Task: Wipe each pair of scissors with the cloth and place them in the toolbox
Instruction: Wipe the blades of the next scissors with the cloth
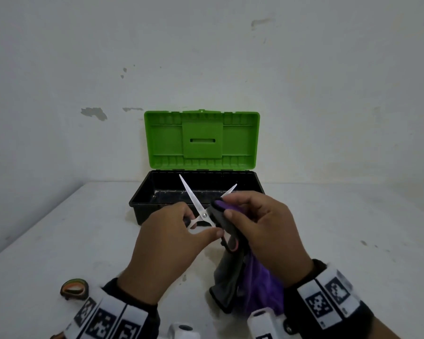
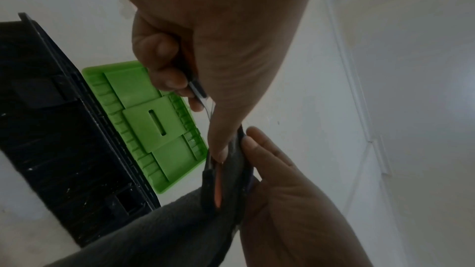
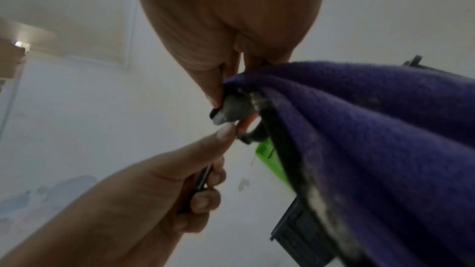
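Observation:
An open pair of scissors (image 1: 194, 199) with silver blades and black, pink-lined handles is held above the table in front of the toolbox (image 1: 142, 192). My left hand (image 1: 194, 226) grips the handles, seen close in the left wrist view (image 2: 217, 188). My right hand (image 1: 227, 206) pinches the purple-and-grey cloth (image 1: 257, 287) round the right blade near the pivot; the rest of the cloth hangs down to the table. The blade tip sticks out past my fingers. The toolbox has a black base and an upright green lid (image 1: 201, 138); the part of its floor that shows is bare.
The looped orange, green and black handle of a second pair of scissors (image 1: 75, 288) lies on the white table (image 1: 59, 228) at the near left, partly hidden by my left wrist. A white wall stands right behind the toolbox.

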Available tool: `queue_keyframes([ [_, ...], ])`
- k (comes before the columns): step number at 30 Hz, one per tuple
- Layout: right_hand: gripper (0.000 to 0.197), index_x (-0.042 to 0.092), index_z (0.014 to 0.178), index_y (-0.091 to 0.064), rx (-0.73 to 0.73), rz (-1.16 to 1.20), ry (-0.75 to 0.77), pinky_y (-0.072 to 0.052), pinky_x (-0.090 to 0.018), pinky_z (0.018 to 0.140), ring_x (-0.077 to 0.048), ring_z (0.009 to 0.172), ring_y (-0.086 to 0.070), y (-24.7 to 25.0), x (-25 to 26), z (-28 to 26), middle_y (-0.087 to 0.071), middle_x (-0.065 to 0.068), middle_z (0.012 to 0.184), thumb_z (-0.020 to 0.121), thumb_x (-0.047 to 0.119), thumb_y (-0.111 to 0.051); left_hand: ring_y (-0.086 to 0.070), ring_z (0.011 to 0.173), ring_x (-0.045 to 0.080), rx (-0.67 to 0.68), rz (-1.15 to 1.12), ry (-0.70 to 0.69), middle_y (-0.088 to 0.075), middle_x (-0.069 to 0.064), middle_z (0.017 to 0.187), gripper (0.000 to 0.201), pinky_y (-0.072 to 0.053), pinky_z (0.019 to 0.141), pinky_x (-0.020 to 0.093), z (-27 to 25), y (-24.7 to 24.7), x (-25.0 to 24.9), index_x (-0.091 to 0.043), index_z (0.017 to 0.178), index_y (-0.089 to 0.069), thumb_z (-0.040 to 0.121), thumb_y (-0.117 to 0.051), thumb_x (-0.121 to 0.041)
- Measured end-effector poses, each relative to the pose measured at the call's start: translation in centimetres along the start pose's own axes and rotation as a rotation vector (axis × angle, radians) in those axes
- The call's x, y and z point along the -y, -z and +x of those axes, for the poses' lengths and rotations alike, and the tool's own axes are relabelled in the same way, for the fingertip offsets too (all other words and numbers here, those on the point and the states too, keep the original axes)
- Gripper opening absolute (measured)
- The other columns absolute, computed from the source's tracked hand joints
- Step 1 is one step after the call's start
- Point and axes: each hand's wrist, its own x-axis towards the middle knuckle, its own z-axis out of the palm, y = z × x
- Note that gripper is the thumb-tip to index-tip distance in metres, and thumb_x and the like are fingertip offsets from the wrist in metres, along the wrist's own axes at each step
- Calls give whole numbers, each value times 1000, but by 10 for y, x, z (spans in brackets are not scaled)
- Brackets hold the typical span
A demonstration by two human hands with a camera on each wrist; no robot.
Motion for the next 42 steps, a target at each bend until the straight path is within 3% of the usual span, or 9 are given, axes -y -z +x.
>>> queue_keyframes([
  [3,28,34,97,-74,-26,-61,14,-55,-21,66,2,66,-66,-14,-2,-4,-76,12,90,84,9,-79,-45,54,6,5,21,-24,-51,-8,60,49,-30,49,22,-1,-2,0,-26,67,-53,58,-79,-66],
  [9,16,28,92,-73,-135,-170,7,-60,-36,62,-11,64,-67,-27,-8,-8,-71,12,83,80,24,-83,-48,58,7,-6,46,-47,-52,-9,63,47,-33,50,22,-1,-2,3,-28,69,-54,57,-79,-66],
  [12,13,26,88,-76,-165,-219,51,-58,-27,64,-3,64,-64,-30,-6,-9,-71,14,80,79,23,-85,-47,58,5,-30,55,-69,-52,-11,64,44,-30,51,20,-2,-6,3,-28,70,-55,59,-79,-64],
  [15,10,23,89,-78,-170,-269,83,-55,-20,67,-4,76,-66,-34,-5,-11,-72,13,79,81,20,-83,-49,57,6,-43,68,-81,-53,-11,63,42,-32,50,18,-2,-7,4,-27,70,-56,60,-77,-62],
  [19,8,20,82,-75,-215,-253,95,-50,-10,63,-6,74,-65,-32,-6,-8,-70,10,74,85,14,-78,-44,55,5,-46,82,-120,-49,-12,60,46,-28,51,17,-4,-7,3,-28,66,-51,58,-78,-66],
  [25,13,18,76,-71,-202,-192,65,-44,-5,58,-4,73,-64,-36,-1,-6,-67,11,69,84,11,-79,-39,51,3,-72,66,-130,-43,-14,56,48,-23,50,17,-3,-5,3,-31,62,-45,57,-81,-64],
  [33,17,13,74,-64,-261,-172,25,-40,-5,58,-3,69,-59,-36,-1,0,-62,9,66,86,13,-77,-41,51,5,-81,26,-126,-45,-11,54,50,-29,49,22,-2,-4,4,-28,59,-46,55,-82,-62],
  [37,16,16,78,-63,-184,-179,25,-41,-5,57,0,71,-60,-38,0,-6,-60,13,67,88,14,-76,-39,50,3,-51,35,-129,-44,-13,55,47,-25,50,16,-4,-3,4,-34,60,-42,58,-80,-61],
  [42,18,17,80,-57,-252,-176,-7,-41,-6,58,-4,70,-59,-35,-1,-2,-59,9,67,92,20,-71,-38,49,2,-79,31,-142,-42,-14,54,49,-23,50,15,-3,-6,0,-36,60,-39,57,-81,-61],
])
